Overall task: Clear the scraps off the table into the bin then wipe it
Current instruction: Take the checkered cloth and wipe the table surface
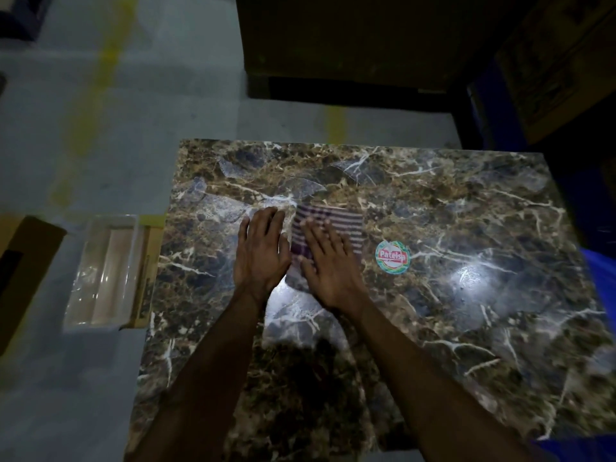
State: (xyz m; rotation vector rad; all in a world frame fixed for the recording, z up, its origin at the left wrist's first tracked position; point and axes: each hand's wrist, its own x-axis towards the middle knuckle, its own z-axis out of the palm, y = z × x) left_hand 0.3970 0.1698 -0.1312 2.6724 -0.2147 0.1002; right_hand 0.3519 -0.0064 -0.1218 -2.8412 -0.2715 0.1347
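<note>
Your right hand (328,271) lies flat, fingers straight, on the striped cloth (328,233) mid-table (466,328); your left hand (261,251) rests flat, touching its left edge. The cloth's length runs toward the far edge.

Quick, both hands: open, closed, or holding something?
Left hand: open, flat on the table.
Right hand: open, pressing the striped cloth.
</note>
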